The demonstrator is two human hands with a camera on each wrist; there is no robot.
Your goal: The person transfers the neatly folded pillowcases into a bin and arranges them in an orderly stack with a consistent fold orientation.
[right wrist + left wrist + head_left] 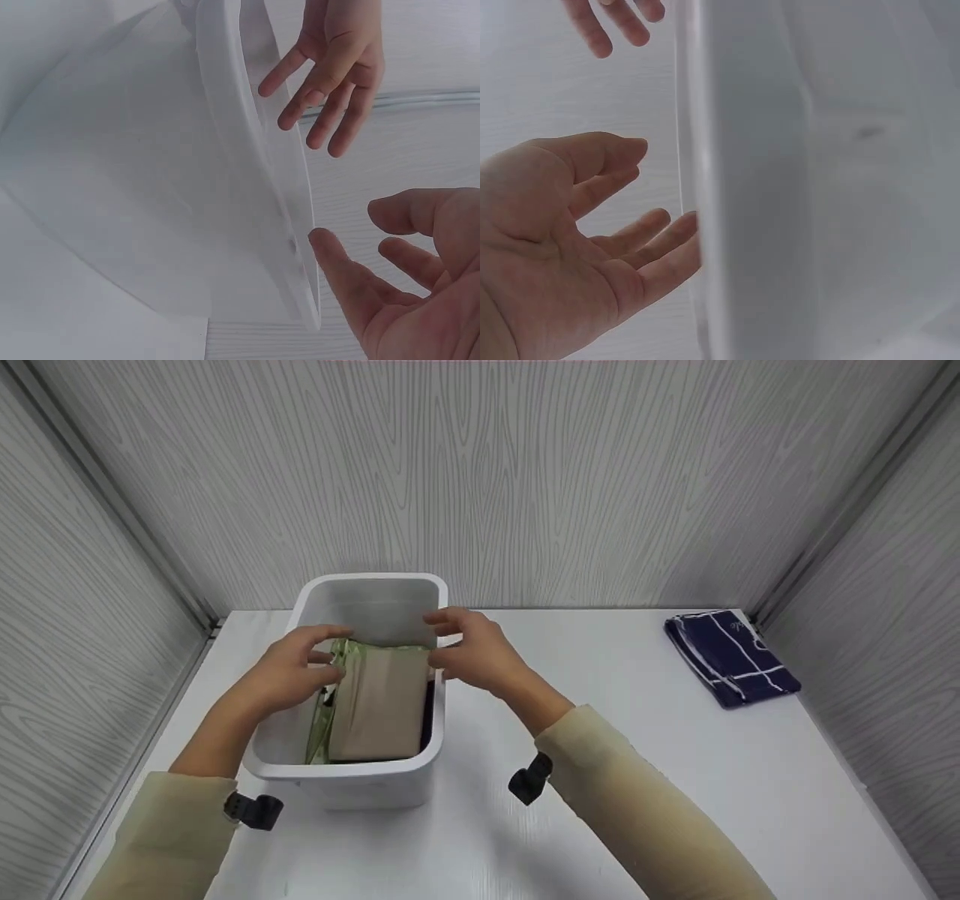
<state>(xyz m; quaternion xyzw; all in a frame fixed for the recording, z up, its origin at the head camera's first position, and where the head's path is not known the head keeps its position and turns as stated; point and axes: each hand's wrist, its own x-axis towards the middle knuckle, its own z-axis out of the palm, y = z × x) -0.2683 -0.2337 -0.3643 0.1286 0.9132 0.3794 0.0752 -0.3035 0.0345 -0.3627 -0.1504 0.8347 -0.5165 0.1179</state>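
A white plastic bin (345,770) stands upright at the left of the table. Inside it lies a flat tan rectangular item (382,701), with a crinkled green plastic wrapper (321,731) along its left and far edges. My left hand (292,669) hovers over the bin's left side, fingers bent loosely near the tan item's left edge. Over the right rim is my right hand (480,651), its fingers spread and partly overlapping the tan item's right edge. Both wrist views show the palms (562,247) holding nothing, with fingertips close to the rim (259,150).
A folded navy cloth (731,658) with white lines lies at the table's far right. Something dark shows beside the tan item inside the bin. Grey wood-patterned panels (525,487) wall in the white table (600,780) at the back and sides.
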